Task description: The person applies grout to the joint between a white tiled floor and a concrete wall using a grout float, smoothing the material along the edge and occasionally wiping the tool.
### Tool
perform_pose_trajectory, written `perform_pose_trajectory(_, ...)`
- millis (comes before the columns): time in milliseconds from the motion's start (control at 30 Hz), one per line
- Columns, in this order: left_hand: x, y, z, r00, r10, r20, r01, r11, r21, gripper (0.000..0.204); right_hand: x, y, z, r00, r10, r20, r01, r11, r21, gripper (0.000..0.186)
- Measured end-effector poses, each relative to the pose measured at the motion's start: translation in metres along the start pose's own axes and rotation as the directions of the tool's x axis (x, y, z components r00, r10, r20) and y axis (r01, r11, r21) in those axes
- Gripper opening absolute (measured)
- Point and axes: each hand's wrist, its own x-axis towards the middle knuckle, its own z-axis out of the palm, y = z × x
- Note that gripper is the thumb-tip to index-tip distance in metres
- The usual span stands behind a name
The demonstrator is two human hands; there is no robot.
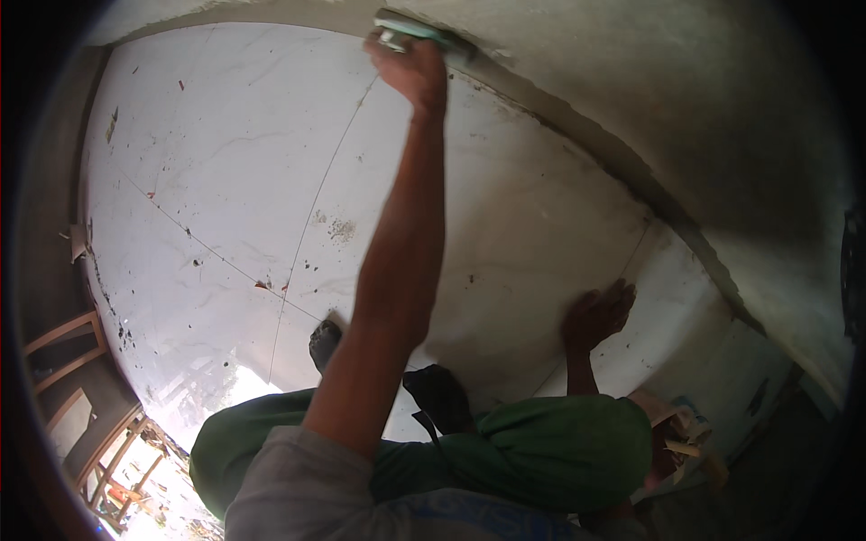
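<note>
Curling its fingers around a pale green flat tool (413,29), the left hand (410,72) is stretched far forward, closed on the grip and slightly blurred. The tool lies just past those fingers, against the darker grey strip (577,108) along the foot of the rough wall (722,117); whether its face presses there, I cannot tell. Behind and to the right of that hand, well apart from it, the right hand (595,316) is spread over the white tiled floor (225,117), fingers extended and only slightly parted, with nothing visible in its grasp. A thin tile joint (636,252) runs just ahead of it. Nearer the body than the right hand are the green trousers (568,442), and to its left a dark shoe (437,397). Crumpled scraps (681,433) lie behind the right hand, off to its right.
</note>
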Motion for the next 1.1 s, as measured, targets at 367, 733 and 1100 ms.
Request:
perform_pose_trajectory(367,-0.187,0.030,0.036,0.959,-0.278,0.063,0.266,0.953,0.146,0.049,0.001,-0.007,-0.004,0.998,0.058,0.021,-0.058,0.998,0.027,0.067)
perform_pose_trajectory(733,-0.124,0.048,0.028,0.951,-0.308,0.027,0.308,0.951,0.004,0.039,0.007,-0.002,-0.008,0.998,0.055,0.024,-0.056,0.998,0.038,0.066)
perform_pose_trajectory(1100,-0.120,0.026,0.016,0.995,-0.099,0.005,0.098,0.990,0.104,0.038,0.001,-0.003,-0.004,1.000,0.018,0.024,-0.019,0.998,0.055,0.068)
